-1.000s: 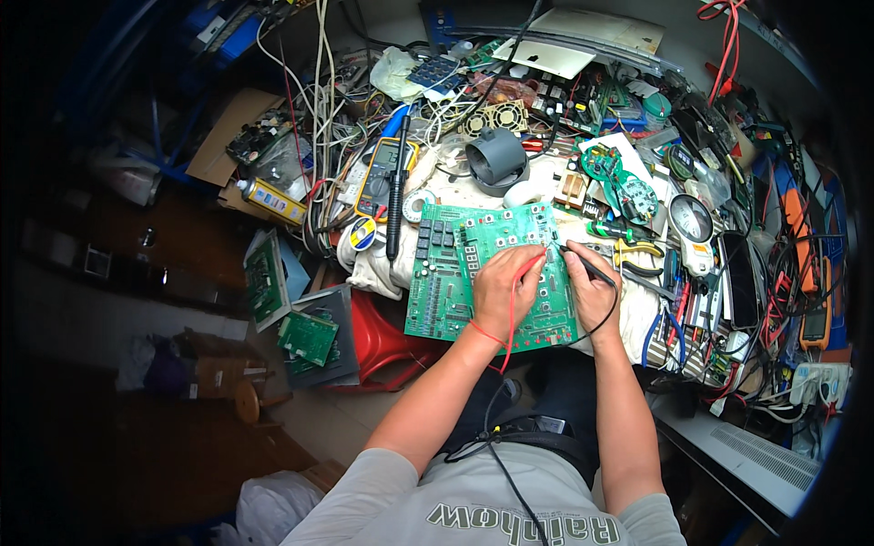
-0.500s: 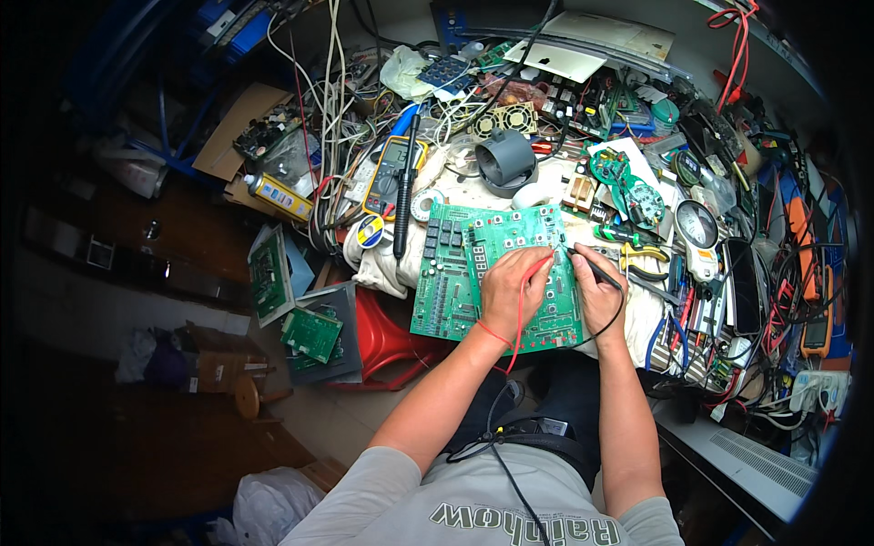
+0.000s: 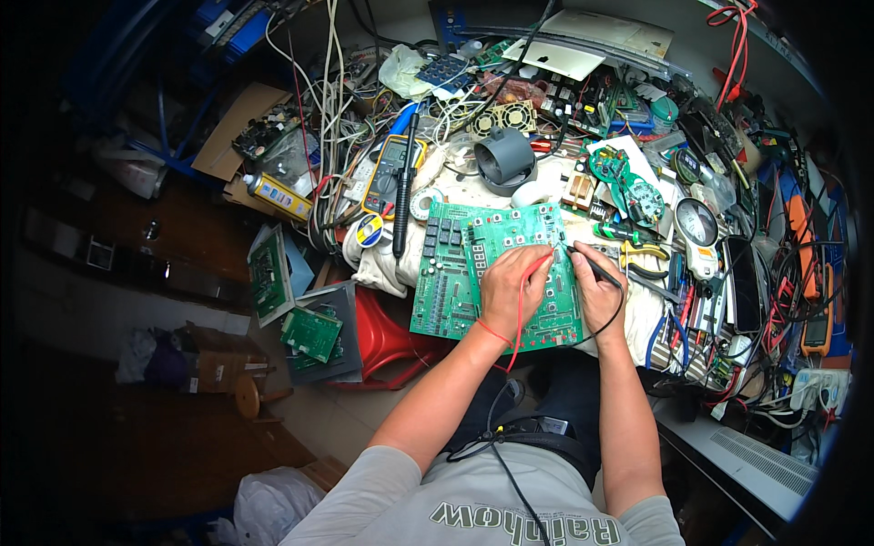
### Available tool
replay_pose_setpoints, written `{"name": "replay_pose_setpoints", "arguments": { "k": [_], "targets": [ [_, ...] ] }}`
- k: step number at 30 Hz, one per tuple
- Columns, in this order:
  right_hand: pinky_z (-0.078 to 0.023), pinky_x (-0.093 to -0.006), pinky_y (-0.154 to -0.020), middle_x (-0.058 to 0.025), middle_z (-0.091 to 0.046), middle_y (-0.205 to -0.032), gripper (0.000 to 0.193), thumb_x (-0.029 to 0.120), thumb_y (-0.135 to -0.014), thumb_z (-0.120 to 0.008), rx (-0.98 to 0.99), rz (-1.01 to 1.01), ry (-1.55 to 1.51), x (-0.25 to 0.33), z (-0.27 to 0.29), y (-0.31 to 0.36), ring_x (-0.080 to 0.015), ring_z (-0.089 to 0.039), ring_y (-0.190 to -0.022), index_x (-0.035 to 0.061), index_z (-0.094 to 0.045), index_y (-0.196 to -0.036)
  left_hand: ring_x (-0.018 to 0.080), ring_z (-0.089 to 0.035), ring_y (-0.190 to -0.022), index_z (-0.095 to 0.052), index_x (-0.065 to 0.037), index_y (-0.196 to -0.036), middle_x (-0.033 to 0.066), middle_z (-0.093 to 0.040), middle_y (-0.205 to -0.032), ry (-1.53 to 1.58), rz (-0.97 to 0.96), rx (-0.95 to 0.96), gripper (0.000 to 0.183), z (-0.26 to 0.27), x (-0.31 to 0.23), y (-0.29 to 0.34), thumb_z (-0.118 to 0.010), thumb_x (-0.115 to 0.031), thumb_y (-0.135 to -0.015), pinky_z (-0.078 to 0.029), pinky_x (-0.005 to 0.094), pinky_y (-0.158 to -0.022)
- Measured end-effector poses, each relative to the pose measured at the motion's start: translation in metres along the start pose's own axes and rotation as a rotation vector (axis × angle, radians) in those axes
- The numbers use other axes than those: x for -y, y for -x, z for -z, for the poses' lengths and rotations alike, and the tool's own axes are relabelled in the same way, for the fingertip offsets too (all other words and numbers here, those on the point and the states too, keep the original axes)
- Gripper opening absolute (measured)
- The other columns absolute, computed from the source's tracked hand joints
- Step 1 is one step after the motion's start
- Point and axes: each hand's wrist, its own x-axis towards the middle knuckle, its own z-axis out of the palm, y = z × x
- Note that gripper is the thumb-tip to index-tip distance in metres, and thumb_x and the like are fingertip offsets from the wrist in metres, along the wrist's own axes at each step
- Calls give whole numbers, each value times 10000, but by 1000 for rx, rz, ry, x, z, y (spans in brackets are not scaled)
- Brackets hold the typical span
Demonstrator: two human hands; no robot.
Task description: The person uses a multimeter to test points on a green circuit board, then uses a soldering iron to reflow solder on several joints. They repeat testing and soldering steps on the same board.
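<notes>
A large green circuit board [image 3: 443,305], with a smaller green panel of round buttons and a digit display [image 3: 480,261] over its right part, lies at the near edge of the bench. My left hand [image 3: 512,289] is closed on a red test probe [image 3: 539,264], over the board's middle. Its red lead loops down past my wrist. To its right my right hand [image 3: 599,293] grips a black test probe [image 3: 590,259] at the board's right edge. Both probe tips point at the upper right of the board; whether they touch it I cannot tell.
A multimeter [image 3: 392,168] with a black pen-shaped tool [image 3: 405,196] across it lies left of a grey pipe fitting [image 3: 506,161]. Yellow-handled pliers [image 3: 645,259] and a round-lens magnifier [image 3: 697,223] are at right. A red stool [image 3: 387,332] stands below left.
Almost nothing differs. Both hands keep their places over the board with the probes in them.
</notes>
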Motion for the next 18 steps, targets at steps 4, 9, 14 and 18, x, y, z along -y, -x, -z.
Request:
{"name": "replay_pose_setpoints", "arguments": {
  "k": [4,9,14,18],
  "targets": [
    [-570,-341,-942,-183,-794,-1129,280,192,-1026,-763,-1,10,-5,1,0,0,-258,-760,-1026,-3,-781,-1226,347,-758,-929,-756,-61,-1064,131,-791,-1025,3,5,-1,114,0,0,0,-756,-113,-964,-606,419,-801],
    [-568,-337,-945,-183,-793,-1136,277,188,-1027,-761,-5,7,8,1,0,0,-255,-759,-1028,-2,-781,-1227,341,-764,-927,-768,-52,-1064,135,-794,-1025,5,13,1,120,-1,0,0,-766,-102,-956,-609,411,-803],
    [-567,-333,-945,-181,-793,-1138,271,183,-1028,-760,1,-10,-12,1,0,0,-247,-758,-1031,0,-782,-1226,334,-776,-941,-789,-38,-1068,149,-801,-1033,5,33,15,131,1,-3,-2,-783,-80,-944,-614,404,-811],
    [-566,-331,-948,-181,-794,-1137,272,185,-1026,-761,-2,-16,-5,2,0,0,-248,-758,-1035,0,-783,-1225,336,-759,-956,-787,-40,-1091,152,-790,-1059,22,-81,-33,157,10,-9,-5,-787,-55,-935,-604,399,-834]
  ]
}}
